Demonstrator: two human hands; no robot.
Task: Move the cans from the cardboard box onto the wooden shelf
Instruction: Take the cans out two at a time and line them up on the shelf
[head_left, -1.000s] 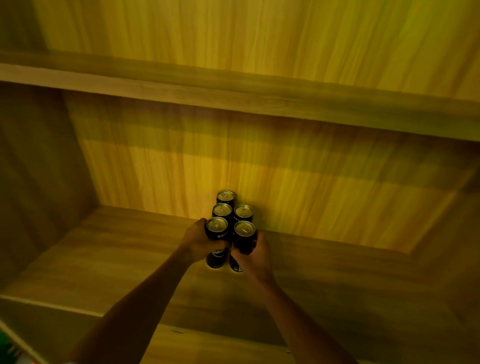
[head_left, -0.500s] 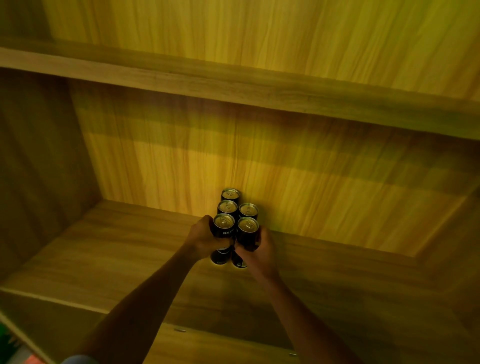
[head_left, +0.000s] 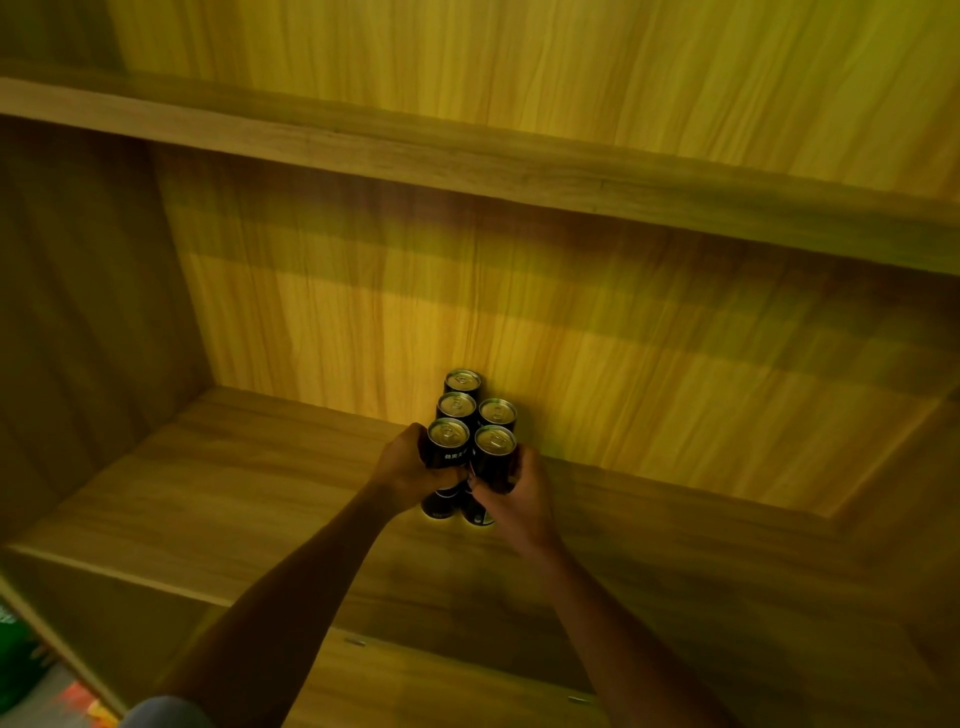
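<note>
1. The left grip is curled round the front-left can, with the fingers covering the middle of its black body. Only the gold lid, a strip of label and the base show.
2. The right grip is wrapped round the front-right can in the same way and hides most of its side.
3. The two held cans stand upright and touch each other, well in on the wooden shelf. Their bases look level with the board, but the dim light does not show for certain whether they rest on it.
4. Three more cans stand right behind them: a middle-left can, a middle-right can and a back can against the back panel. The front cans hide their bodies, so mostly only their lids show.
5. The white print on the front-left can is too small to read.
6. A green object at the lower left is cut off by the frame and cannot be made out. A grey sleeve is cut off at the bottom edge.
7. Compared with half a second ago, both grips hold the same two cans and the cluster of five is arranged the same. Compared with a second ago, the cluster sits slightly higher in the view.
</note>
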